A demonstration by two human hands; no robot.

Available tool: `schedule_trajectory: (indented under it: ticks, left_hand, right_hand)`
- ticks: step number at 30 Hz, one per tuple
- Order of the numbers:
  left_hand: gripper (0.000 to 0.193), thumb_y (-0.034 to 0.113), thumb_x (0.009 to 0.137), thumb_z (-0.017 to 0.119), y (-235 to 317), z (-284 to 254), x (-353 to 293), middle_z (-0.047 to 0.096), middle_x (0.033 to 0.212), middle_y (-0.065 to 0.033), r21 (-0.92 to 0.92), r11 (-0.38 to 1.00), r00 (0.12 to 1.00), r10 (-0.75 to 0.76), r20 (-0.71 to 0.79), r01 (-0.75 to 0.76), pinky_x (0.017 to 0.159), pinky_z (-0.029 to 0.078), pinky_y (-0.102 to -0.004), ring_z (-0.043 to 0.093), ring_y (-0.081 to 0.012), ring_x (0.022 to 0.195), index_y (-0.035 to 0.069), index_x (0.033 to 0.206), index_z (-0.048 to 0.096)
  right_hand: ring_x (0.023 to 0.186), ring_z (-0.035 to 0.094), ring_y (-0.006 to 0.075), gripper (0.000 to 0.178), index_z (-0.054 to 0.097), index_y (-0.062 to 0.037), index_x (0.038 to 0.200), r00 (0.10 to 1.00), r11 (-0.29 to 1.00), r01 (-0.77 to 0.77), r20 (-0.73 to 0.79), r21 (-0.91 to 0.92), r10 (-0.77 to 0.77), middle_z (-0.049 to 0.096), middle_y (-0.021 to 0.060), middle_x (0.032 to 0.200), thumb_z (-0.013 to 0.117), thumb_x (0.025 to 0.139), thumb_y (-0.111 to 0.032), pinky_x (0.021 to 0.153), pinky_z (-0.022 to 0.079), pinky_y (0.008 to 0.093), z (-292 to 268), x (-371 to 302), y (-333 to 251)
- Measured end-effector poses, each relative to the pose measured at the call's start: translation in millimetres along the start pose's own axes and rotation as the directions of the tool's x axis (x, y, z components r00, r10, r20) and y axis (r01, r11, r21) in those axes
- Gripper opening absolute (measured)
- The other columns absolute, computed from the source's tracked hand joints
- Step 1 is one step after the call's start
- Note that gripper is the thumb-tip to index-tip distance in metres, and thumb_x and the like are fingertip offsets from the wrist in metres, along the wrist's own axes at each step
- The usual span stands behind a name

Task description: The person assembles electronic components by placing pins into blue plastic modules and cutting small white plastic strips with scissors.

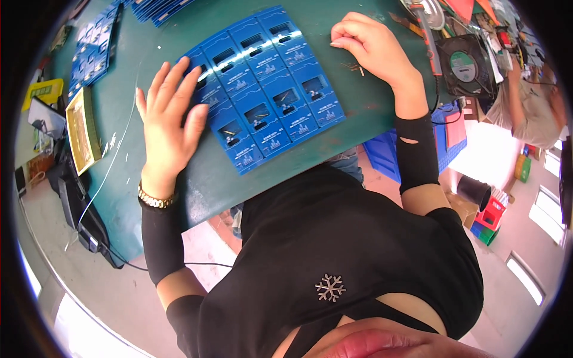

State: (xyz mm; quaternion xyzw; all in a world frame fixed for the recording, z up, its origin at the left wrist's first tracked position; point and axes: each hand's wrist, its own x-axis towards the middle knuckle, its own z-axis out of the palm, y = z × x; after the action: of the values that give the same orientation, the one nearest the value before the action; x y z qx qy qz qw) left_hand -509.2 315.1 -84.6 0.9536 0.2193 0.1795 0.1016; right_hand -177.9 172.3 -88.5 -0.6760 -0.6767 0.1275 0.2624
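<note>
A blue panel of joined circuit boards [248, 89] lies flat on the green tabletop, with dark openings and small parts in several of its sections. My left hand [166, 119] rests at the panel's left edge, fingers spread and fingertips over its border. Beyond the panel's right side, my right hand [379, 51] is held over the table, its fingers curled and thumb against the index finger. Whether anything small is pinched there cannot be made out. Thin, wire-like bits [360, 70] lie on the table just below that hand.
More blue boards [156, 8] are stacked at the far edge, and others [95, 48] stand at the far left. A shallow yellow-rimmed tray [83, 131] sits left. On the right are a black fan [468, 65], a handled tool [427, 39] and a blue crate [382, 154]. Another person [528, 113] is farther right.
</note>
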Motion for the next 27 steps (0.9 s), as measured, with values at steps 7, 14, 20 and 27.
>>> schedule_trajectory:
  ticks: [7,14,20,27]
  left_hand:
    - [0.044,0.031,0.086,0.064,11,0,-1,0.051,0.138,-0.0061,0.237,0.97,0.998,0.063,-0.024,-0.055,0.107,0.013,-0.0641,0.035,-0.0328,0.136,0.012,0.125,0.06]
    - [0.039,0.032,0.086,0.063,13,4,0,0.046,0.142,-0.0073,0.07,0.998,0.999,0.003,-0.05,0.0,0.105,0.01,-0.0675,0.028,-0.0358,0.139,0.014,0.12,0.064]
    - [0.038,0.029,0.085,0.064,17,0,0,0.048,0.141,-0.0078,0.134,0.991,0.996,-0.012,-0.093,0.025,0.105,0.01,-0.0677,0.028,-0.0361,0.139,0.011,0.119,0.064]
    - [0.04,0.03,0.085,0.065,14,1,-1,0.048,0.139,-0.0085,0.117,0.991,0.993,-0.054,-0.104,0.066,0.103,0.011,-0.0702,0.029,-0.0374,0.138,0.008,0.118,0.063]
  right_hand:
    - [0.072,0.053,0.0332,0.011,0.052,-0.0047,0.085,0.993,0.989,0.054,-0.098,-0.14,-0.068,0.055,0.0097,0.084,0.063,0.085,-0.009,0.067,0.046,0.0371,10,-5,0]
    - [0.081,0.057,0.0074,0.007,0.065,-0.0005,0.094,0.927,0.929,-0.09,-0.311,0.36,0.21,0.063,-0.0002,0.088,0.063,0.089,-0.005,0.072,0.045,0.0211,9,3,-3]
    - [0.08,0.062,0.0147,0.012,0.071,-0.0036,0.093,0.953,0.925,0.156,-0.3,0.346,-0.048,0.065,0.0058,0.088,0.061,0.087,0.0,0.069,0.048,0.025,15,34,-40]
    - [0.068,0.047,0.0019,0.024,0.061,-0.003,0.105,0.969,0.784,-0.076,-0.139,0.617,0.203,0.06,-0.0019,0.085,0.064,0.081,0.003,0.062,0.04,0.0165,31,38,-44]
